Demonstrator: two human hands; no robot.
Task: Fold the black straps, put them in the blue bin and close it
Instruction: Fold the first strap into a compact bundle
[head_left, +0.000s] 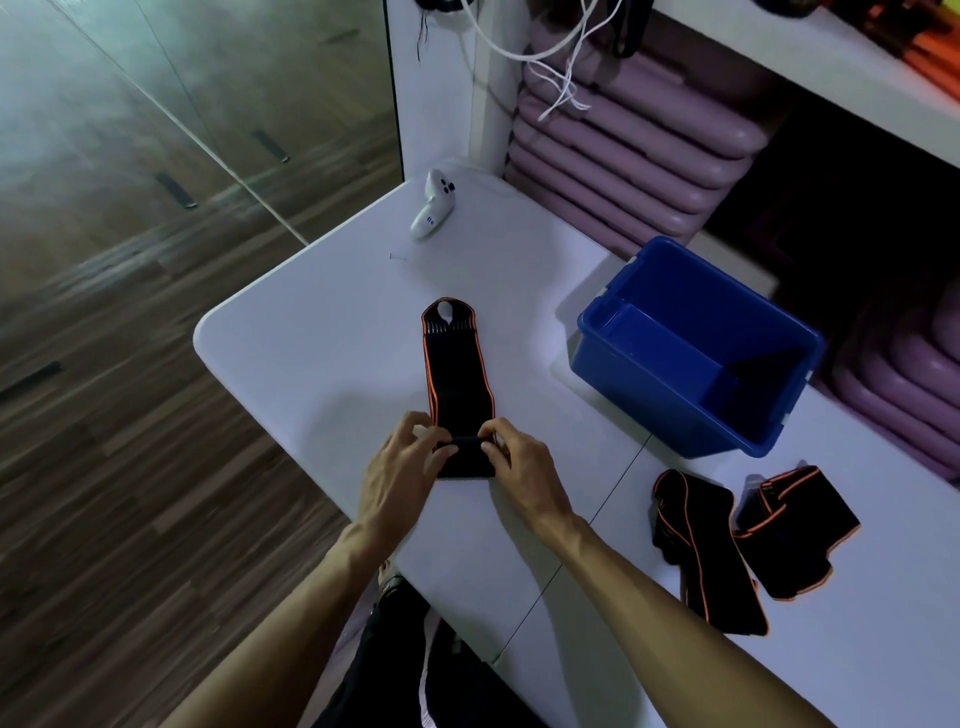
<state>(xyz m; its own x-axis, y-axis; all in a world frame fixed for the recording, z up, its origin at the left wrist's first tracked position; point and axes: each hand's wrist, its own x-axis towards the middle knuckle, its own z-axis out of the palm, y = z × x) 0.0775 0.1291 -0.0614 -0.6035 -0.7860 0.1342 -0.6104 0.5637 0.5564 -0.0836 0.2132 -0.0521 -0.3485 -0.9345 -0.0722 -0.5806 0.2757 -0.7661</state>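
Left hand (402, 462) and right hand (519, 460) pinched near end of black strap (460, 384), starting roll. Risk: uneven pinch skews it. Blue bin (696, 345) sat at 2 o'clock.

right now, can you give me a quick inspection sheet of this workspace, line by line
surface: white rounded-corner table, a seam line across it near the person.
job's things: black orange-edged strap laid flat at centre, its near end being rolled; two more black orange-edged straps loose to the right; open blue plastic bin looks empty, no lid seen.
clutter: white handheld controller at the far edge.
grippers: left hand and right hand both pinch the strap's near end.
cables: white cords hang at the back.
surroundings: stacked purple mats on shelving, wood-look floor at left.
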